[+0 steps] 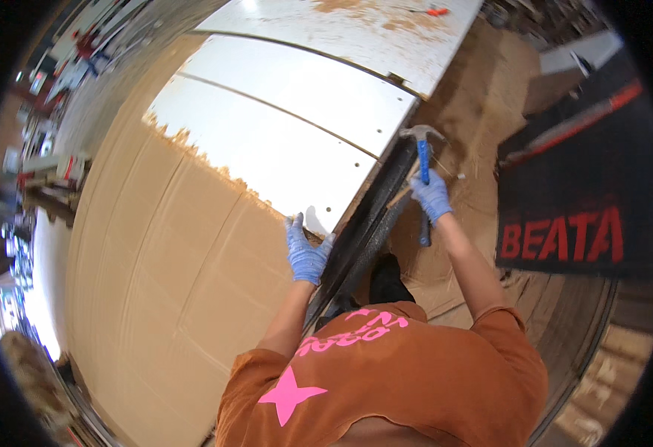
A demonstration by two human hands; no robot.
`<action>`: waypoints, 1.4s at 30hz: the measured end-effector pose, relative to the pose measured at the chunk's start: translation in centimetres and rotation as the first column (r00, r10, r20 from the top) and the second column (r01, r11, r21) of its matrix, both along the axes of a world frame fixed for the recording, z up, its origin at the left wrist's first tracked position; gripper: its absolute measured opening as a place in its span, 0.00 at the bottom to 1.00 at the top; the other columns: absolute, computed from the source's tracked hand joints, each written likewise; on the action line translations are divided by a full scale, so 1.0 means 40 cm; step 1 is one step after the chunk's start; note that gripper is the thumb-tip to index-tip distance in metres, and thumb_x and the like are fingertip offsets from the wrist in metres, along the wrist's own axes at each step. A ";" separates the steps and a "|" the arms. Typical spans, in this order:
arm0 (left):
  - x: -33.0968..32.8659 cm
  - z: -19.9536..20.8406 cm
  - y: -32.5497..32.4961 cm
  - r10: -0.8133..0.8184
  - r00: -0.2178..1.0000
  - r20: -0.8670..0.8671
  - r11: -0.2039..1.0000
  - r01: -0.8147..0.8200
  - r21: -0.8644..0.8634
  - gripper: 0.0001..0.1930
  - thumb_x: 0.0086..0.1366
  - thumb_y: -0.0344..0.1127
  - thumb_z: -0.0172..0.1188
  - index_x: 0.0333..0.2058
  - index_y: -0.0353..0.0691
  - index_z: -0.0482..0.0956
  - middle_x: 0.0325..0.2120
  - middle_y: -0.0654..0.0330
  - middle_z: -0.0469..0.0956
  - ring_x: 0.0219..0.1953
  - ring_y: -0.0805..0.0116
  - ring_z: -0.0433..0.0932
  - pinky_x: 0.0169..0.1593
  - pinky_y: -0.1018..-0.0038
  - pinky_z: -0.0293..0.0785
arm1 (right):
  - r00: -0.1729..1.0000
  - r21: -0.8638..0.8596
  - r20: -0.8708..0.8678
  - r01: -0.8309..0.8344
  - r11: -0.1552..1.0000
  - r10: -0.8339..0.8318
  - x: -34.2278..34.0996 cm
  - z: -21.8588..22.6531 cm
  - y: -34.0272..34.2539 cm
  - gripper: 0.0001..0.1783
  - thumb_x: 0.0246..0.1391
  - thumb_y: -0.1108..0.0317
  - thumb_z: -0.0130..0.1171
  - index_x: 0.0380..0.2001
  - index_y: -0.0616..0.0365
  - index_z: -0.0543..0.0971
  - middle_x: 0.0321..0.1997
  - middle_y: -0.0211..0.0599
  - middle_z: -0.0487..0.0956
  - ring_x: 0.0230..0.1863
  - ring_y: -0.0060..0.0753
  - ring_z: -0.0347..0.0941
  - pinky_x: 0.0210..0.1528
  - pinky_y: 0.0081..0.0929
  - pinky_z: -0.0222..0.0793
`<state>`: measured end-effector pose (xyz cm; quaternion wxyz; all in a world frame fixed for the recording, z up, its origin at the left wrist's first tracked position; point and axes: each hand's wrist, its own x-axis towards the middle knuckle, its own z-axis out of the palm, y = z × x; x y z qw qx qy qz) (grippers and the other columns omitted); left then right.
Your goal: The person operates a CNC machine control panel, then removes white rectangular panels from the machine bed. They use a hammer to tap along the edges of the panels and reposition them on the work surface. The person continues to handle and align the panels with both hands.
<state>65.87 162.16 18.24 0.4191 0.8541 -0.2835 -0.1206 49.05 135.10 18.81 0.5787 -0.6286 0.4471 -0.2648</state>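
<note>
My right hand, in a blue glove, is closed around the blue handle of a claw hammer. The hammer stands upright in my grip, its metal head beyond my fingers and the dark butt of its handle below my hand. My left hand, also gloved in blue, rests at the near corner of a white panel, beside the brown cardboard sheet. Its thumb and fingers are spread apart. Along the panel's right side runs a dark edge rail, with a thin wooden strip near the hammer.
Small dark holes line the panel's right edge. Beyond lies another white surface with sawdust and an orange-red tool. A black sheet with red lettering stands at right. Brown covering lies on the floor. Another person is far off at left.
</note>
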 end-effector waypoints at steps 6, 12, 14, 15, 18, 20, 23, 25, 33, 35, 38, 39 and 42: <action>-0.054 0.050 -0.017 0.096 0.908 -0.408 0.991 -0.127 -0.051 0.48 0.54 0.45 0.71 0.64 0.31 0.51 0.60 0.42 0.61 0.63 0.54 0.60 0.65 0.66 0.57 | 0.865 -0.513 -0.496 -0.216 0.831 -0.081 0.185 0.024 -0.425 0.17 0.47 0.55 0.61 0.36 0.55 0.79 0.35 0.48 0.81 0.39 0.51 0.77 0.44 0.40 0.71; -0.157 -0.011 -0.038 0.353 0.816 -0.458 0.891 -0.443 -0.102 0.46 0.54 0.44 0.70 0.64 0.33 0.53 0.59 0.43 0.64 0.63 0.53 0.63 0.64 0.66 0.60 | 0.774 -0.819 -0.529 -0.358 0.449 -0.348 0.438 0.041 -0.656 0.19 0.50 0.52 0.57 0.43 0.45 0.80 0.47 0.40 0.79 0.47 0.51 0.75 0.51 0.44 0.68; -0.172 0.011 -0.066 0.455 0.791 -0.408 0.861 -0.508 -0.025 0.44 0.54 0.45 0.70 0.63 0.34 0.55 0.60 0.44 0.64 0.62 0.53 0.64 0.63 0.66 0.61 | 0.890 -0.838 -0.409 -0.454 0.302 0.203 0.544 0.005 -0.601 0.19 0.52 0.58 0.60 0.47 0.51 0.77 0.48 0.41 0.78 0.52 0.42 0.72 0.57 0.38 0.65; -0.181 0.036 -0.082 0.520 0.763 -0.385 0.835 -0.549 0.039 0.44 0.54 0.45 0.70 0.63 0.34 0.56 0.60 0.44 0.65 0.62 0.54 0.64 0.63 0.66 0.61 | 0.801 -0.855 -0.361 -0.489 0.174 0.478 0.592 0.009 -0.486 0.17 0.51 0.62 0.62 0.46 0.52 0.78 0.47 0.39 0.78 0.51 0.41 0.72 0.58 0.37 0.65; -0.221 0.028 -0.136 0.671 0.693 -0.262 0.737 -0.664 0.129 0.42 0.55 0.46 0.69 0.62 0.34 0.59 0.58 0.45 0.66 0.61 0.53 0.66 0.62 0.68 0.63 | 0.153 -0.690 -0.444 -0.687 -0.229 0.883 0.609 0.050 -0.099 0.14 0.50 0.62 0.60 0.42 0.49 0.78 0.48 0.37 0.77 0.53 0.42 0.71 0.61 0.39 0.61; -0.235 0.003 -0.162 0.729 0.616 -0.299 0.651 -0.759 0.025 0.41 0.54 0.44 0.69 0.62 0.33 0.59 0.58 0.44 0.66 0.60 0.54 0.67 0.62 0.68 0.63 | -0.144 -0.693 -0.561 -0.457 -0.558 0.815 0.590 0.081 0.082 0.17 0.51 0.59 0.57 0.45 0.48 0.77 0.50 0.35 0.77 0.54 0.40 0.71 0.62 0.40 0.58; -0.251 -0.035 -0.210 0.779 0.506 -0.369 0.509 -0.855 -0.098 0.38 0.56 0.32 0.68 0.61 0.33 0.57 0.53 0.48 0.69 0.55 0.61 0.70 0.59 0.69 0.66 | -0.386 -0.665 -0.619 -0.206 -0.718 0.684 0.586 0.038 0.207 0.14 0.48 0.54 0.57 0.35 0.49 0.80 0.40 0.35 0.78 0.46 0.38 0.73 0.57 0.38 0.60; -0.254 -0.029 -0.236 0.807 0.426 -0.410 0.427 -0.899 -0.095 0.36 0.55 0.33 0.68 0.59 0.34 0.59 0.51 0.50 0.71 0.52 0.62 0.71 0.57 0.68 0.68 | -0.522 -0.550 -0.666 -0.137 -0.824 0.532 0.586 0.014 0.234 0.13 0.46 0.53 0.58 0.28 0.49 0.80 0.34 0.35 0.78 0.41 0.38 0.73 0.54 0.37 0.61; -0.248 -0.050 -0.302 0.864 0.244 -0.441 0.188 -0.968 -0.167 0.33 0.53 0.25 0.62 0.57 0.35 0.59 0.50 0.54 0.69 0.49 0.65 0.70 0.56 0.69 0.68 | -0.479 -0.552 -0.682 -0.157 -0.819 0.552 0.568 0.014 0.256 0.12 0.41 0.54 0.61 0.23 0.51 0.80 0.30 0.36 0.77 0.40 0.38 0.74 0.48 0.36 0.63; -0.234 -0.058 -0.303 0.882 0.191 -0.431 0.143 -0.979 -0.142 0.31 0.51 0.23 0.58 0.56 0.34 0.60 0.48 0.52 0.68 0.50 0.63 0.70 0.55 0.69 0.68 | -0.512 -0.455 -0.719 -0.165 -0.875 0.470 0.575 0.030 0.276 0.12 0.40 0.55 0.62 0.24 0.50 0.81 0.33 0.36 0.78 0.42 0.38 0.74 0.47 0.35 0.64; -0.218 -0.024 -0.311 0.851 0.149 -0.503 0.087 -0.986 -0.145 0.31 0.51 0.24 0.59 0.56 0.34 0.60 0.49 0.52 0.67 0.51 0.62 0.69 0.57 0.68 0.67 | -0.525 -0.347 -0.765 -0.151 -0.926 0.373 0.585 0.042 0.295 0.11 0.41 0.57 0.60 0.27 0.49 0.82 0.36 0.34 0.80 0.45 0.36 0.75 0.46 0.34 0.65; -0.223 -0.034 -0.302 0.864 0.153 -0.480 0.104 -0.986 -0.129 0.31 0.51 0.25 0.60 0.55 0.33 0.60 0.49 0.52 0.66 0.50 0.62 0.69 0.56 0.67 0.67 | -0.523 -0.356 -0.762 -0.153 -0.922 0.381 0.580 0.039 0.302 0.10 0.42 0.58 0.59 0.27 0.48 0.82 0.37 0.34 0.80 0.45 0.36 0.74 0.46 0.34 0.65; -0.239 -0.046 -0.292 0.854 0.188 -0.486 0.159 -0.982 -0.101 0.31 0.51 0.26 0.61 0.54 0.33 0.61 0.49 0.51 0.65 0.49 0.62 0.69 0.55 0.67 0.67 | -0.503 -0.371 -0.768 -0.155 -0.916 0.396 0.570 0.031 0.300 0.09 0.45 0.59 0.57 0.27 0.46 0.83 0.38 0.32 0.79 0.46 0.35 0.74 0.48 0.36 0.63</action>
